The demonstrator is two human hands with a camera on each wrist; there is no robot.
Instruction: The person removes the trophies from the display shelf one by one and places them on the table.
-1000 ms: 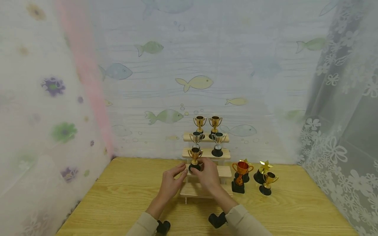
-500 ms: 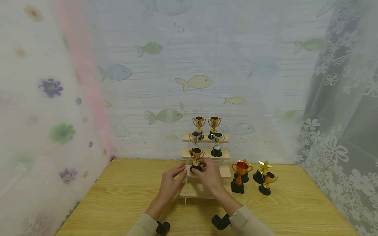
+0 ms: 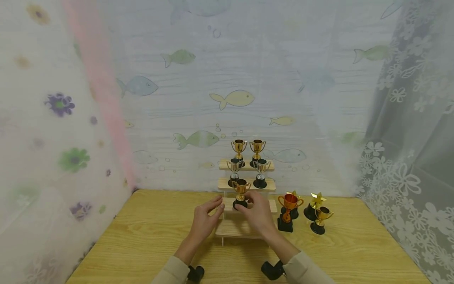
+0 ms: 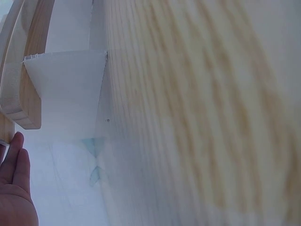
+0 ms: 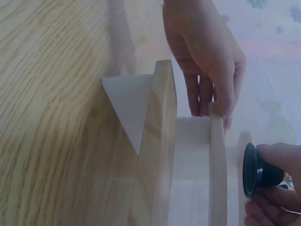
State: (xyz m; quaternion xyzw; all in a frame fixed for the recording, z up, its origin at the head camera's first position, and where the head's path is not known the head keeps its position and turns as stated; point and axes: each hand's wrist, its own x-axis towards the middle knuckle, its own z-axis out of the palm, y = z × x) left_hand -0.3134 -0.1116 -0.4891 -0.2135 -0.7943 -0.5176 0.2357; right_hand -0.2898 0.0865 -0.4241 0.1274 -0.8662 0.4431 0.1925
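My right hand (image 3: 258, 213) pinches the black base of a small bronze-gold trophy cup (image 3: 241, 187) at the second-lowest step of a wooden tiered stand (image 3: 244, 229). The cup is upright; in the right wrist view its black base (image 5: 267, 172) shows between thumb and fingers. Whether the base rests on the step I cannot tell. At the stand's left end, my left hand (image 3: 205, 219) touches the same step with straight fingers; the left wrist view catches only part of this hand (image 4: 16, 188). Two silver cups (image 3: 261, 169) stand one step higher, and two gold cups (image 3: 257, 146) on top.
Right of the stand are an orange-red cup (image 3: 291, 202) on a square base, a star trophy (image 3: 317, 201), another star trophy partly hidden, and a small gold cup (image 3: 322, 214). Black objects (image 3: 272, 270) sit by both wrists. A fish-print curtain (image 3: 198, 102) hangs behind the table.
My right hand has moved the trophy cup rightward along the step, away from my left hand, uncovering more of the left silver cup. The left hand stays in place.
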